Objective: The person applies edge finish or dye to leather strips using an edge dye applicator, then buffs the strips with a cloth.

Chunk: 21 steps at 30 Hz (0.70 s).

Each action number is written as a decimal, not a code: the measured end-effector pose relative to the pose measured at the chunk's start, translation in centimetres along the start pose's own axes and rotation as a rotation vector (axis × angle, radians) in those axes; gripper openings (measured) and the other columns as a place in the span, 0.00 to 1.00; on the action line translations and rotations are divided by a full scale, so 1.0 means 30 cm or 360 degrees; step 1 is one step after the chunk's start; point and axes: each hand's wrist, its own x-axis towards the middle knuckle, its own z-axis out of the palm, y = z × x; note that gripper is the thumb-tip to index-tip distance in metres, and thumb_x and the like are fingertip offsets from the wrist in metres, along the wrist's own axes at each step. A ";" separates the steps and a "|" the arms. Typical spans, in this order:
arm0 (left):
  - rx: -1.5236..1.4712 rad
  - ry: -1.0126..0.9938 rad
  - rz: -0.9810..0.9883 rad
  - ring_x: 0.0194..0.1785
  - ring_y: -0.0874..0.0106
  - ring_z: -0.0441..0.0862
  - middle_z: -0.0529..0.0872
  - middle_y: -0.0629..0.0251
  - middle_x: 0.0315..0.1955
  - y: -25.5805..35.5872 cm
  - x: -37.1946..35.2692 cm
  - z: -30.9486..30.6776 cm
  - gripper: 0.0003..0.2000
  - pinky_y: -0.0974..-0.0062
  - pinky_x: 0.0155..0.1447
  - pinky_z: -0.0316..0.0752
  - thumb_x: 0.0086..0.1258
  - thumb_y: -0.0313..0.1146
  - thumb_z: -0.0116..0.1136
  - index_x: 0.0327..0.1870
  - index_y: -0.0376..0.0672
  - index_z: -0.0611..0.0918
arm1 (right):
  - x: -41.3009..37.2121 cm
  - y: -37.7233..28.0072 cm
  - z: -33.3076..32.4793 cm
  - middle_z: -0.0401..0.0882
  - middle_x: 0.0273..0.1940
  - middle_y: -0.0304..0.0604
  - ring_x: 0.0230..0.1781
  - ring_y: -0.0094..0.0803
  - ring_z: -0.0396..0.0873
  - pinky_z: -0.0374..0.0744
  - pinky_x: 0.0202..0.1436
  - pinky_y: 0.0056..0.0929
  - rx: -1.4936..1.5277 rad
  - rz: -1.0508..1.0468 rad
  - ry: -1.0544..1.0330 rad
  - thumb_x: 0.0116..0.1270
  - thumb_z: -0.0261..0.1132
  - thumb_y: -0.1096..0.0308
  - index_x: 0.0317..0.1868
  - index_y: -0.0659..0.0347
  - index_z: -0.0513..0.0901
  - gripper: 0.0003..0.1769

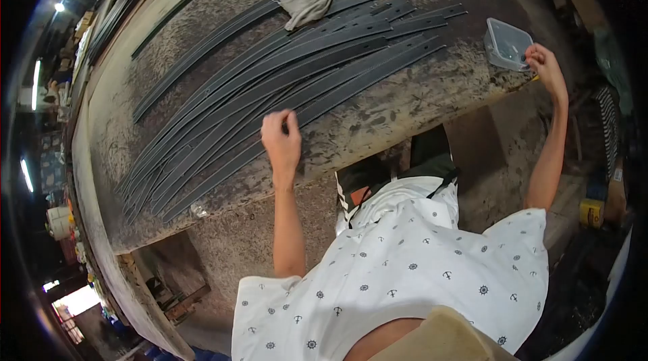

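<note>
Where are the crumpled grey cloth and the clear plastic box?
Crumpled grey cloth [307, 4]: head view, middle of the bundle.
Clear plastic box [506, 42]: head view, centre of its lid.

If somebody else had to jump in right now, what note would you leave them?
Left hand: fingertips pinched shut over the near edge of the dark metal strips. What the grip holds, if anything, is too small to tell.
Right hand: curled at the clear plastic container on the table's right edge; its grip is unclear.
Things: the strips lie fanned side by side on the stained worktable, with a grey rag on top at the far side.
Done: strips laid out.
Left: no strip is lifted off the table yet.
</note>
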 end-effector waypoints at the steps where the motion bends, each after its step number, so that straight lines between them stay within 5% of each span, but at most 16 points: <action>1: -0.0037 -0.0016 0.0179 0.40 0.60 0.83 0.85 0.54 0.36 0.009 0.067 0.028 0.05 0.68 0.48 0.77 0.72 0.27 0.63 0.41 0.34 0.84 | -0.024 -0.006 0.047 0.71 0.30 0.28 0.29 0.15 0.66 0.69 0.36 0.21 0.0112 0.0023 0.0039 0.70 0.61 0.79 0.37 0.60 0.76 0.04; 3: -0.0101 -0.0051 0.0183 0.41 0.59 0.84 0.87 0.53 0.36 0.025 0.216 0.089 0.07 0.67 0.49 0.77 0.72 0.30 0.63 0.41 0.34 0.85 | -0.029 0.046 0.096 0.74 0.31 0.28 0.30 0.16 0.68 0.69 0.35 0.21 0.0079 -0.0017 0.0085 0.71 0.64 0.76 0.41 0.62 0.82 0.02; 6: -0.0103 -0.0062 0.0305 0.45 0.56 0.86 0.89 0.53 0.39 0.023 0.466 0.224 0.08 0.64 0.54 0.77 0.71 0.31 0.63 0.42 0.35 0.86 | -0.126 -0.096 0.214 0.84 0.39 0.34 0.33 0.18 0.73 0.74 0.40 0.22 0.0479 0.0179 0.0215 0.70 0.68 0.71 0.52 0.65 0.87 0.12; 8: 0.0012 -0.0140 0.0428 0.55 0.51 0.79 0.84 0.50 0.50 -0.006 0.617 0.349 0.13 0.58 0.60 0.74 0.70 0.35 0.63 0.50 0.36 0.84 | -0.178 -0.141 0.280 0.87 0.46 0.39 0.42 0.21 0.81 0.78 0.49 0.22 0.0627 0.0146 0.0205 0.68 0.71 0.71 0.57 0.65 0.87 0.17; 11: 0.0227 -0.0093 0.0532 0.65 0.49 0.76 0.81 0.49 0.60 -0.107 0.779 0.502 0.26 0.57 0.67 0.73 0.68 0.42 0.65 0.65 0.40 0.79 | -0.223 -0.094 0.409 0.89 0.47 0.39 0.46 0.22 0.84 0.77 0.45 0.21 0.1073 -0.0051 0.0300 0.66 0.72 0.73 0.57 0.62 0.87 0.18; 13: 0.0372 -0.0518 0.0356 0.63 0.50 0.79 0.83 0.49 0.59 -0.138 0.839 0.538 0.27 0.55 0.64 0.75 0.67 0.45 0.65 0.66 0.45 0.80 | -0.262 -0.076 0.479 0.89 0.43 0.38 0.42 0.20 0.84 0.77 0.43 0.20 0.1086 0.0128 0.0389 0.67 0.72 0.73 0.55 0.64 0.88 0.17; 15: 0.0540 -0.0789 0.0353 0.56 0.52 0.84 0.87 0.47 0.51 -0.208 0.890 0.576 0.23 0.57 0.60 0.77 0.63 0.43 0.65 0.56 0.39 0.86 | -0.301 -0.049 0.554 0.86 0.35 0.35 0.31 0.17 0.78 0.73 0.33 0.17 0.1245 0.0185 0.0491 0.69 0.72 0.71 0.52 0.66 0.89 0.13; 21: 0.0149 -0.0117 0.0778 0.43 0.51 0.80 0.84 0.50 0.36 0.093 0.729 0.399 0.10 0.58 0.50 0.77 0.58 0.33 0.64 0.30 0.33 0.84 | -0.423 -0.011 0.655 0.86 0.35 0.36 0.30 0.19 0.78 0.76 0.33 0.19 0.1335 0.0420 0.0461 0.69 0.72 0.69 0.52 0.66 0.89 0.14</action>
